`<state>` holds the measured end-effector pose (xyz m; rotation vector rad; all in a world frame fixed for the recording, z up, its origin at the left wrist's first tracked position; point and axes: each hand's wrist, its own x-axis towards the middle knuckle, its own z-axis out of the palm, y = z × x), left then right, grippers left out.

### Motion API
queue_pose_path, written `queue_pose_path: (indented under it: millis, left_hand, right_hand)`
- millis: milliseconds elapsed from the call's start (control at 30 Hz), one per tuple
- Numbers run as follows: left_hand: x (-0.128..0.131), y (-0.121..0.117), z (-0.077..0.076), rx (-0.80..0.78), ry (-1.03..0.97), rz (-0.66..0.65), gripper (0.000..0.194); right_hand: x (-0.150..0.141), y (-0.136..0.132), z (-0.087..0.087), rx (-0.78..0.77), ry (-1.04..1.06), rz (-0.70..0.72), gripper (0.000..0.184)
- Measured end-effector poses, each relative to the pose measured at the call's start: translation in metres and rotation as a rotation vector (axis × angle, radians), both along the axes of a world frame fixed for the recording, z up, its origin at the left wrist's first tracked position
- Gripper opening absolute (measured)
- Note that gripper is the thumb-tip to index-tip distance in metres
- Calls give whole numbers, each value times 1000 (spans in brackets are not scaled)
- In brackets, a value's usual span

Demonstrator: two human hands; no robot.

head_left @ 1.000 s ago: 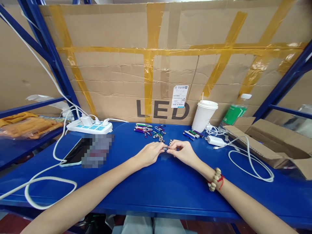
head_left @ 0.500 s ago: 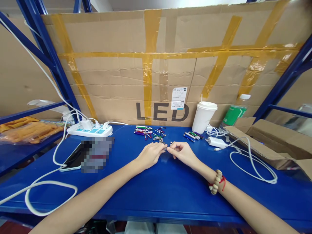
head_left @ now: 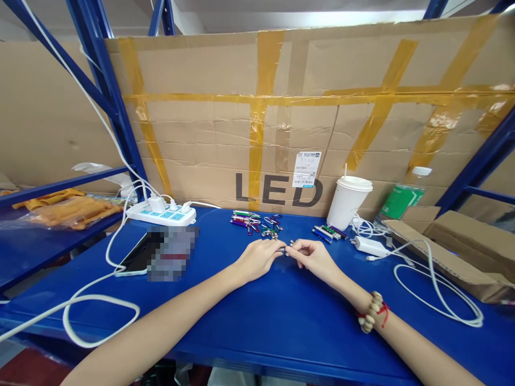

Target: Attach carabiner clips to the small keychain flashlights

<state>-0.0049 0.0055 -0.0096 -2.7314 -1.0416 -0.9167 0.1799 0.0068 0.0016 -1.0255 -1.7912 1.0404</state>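
My left hand (head_left: 261, 260) and my right hand (head_left: 313, 257) meet just above the blue tabletop, fingertips almost touching. Between them shows a small silvery metal part (head_left: 286, 248); both hands are closed in a pinch on it, and its exact kind is too small to make out. Right behind the fingers lies a loose group of small metal pieces (head_left: 270, 232). Coloured carabiner clips (head_left: 274, 219) rest a bit farther back. To the left of those are slim metallic tubes (head_left: 243, 215) in several colours. More slim tubes (head_left: 329, 232) lie to the right, behind my right hand.
A white cup (head_left: 348, 203) with a straw and a green-labelled bottle (head_left: 402, 197) stand at the back right, near a white adapter (head_left: 369, 245) and an open cardboard box (head_left: 466, 252). Leftward are a power strip (head_left: 177, 215), a phone (head_left: 139, 254) and looping white cables (head_left: 100, 297).
The camera view has shifted, so everything appears farther right and slightly lower. Both hands stay pinched together at nearly the same place on the table.
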Motion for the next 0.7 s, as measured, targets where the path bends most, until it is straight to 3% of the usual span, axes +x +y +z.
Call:
queue_pose_path:
  millis: [267, 700]
  left_hand:
    - [-1, 2, -2, -45, 38, 40, 23]
    - [-4, -1, 2, -66, 187, 91, 26]
  right_hand:
    - [-2, 1, 4, -66, -48, 4, 46]
    - [-2, 6, 1, -4, -181, -49, 53]
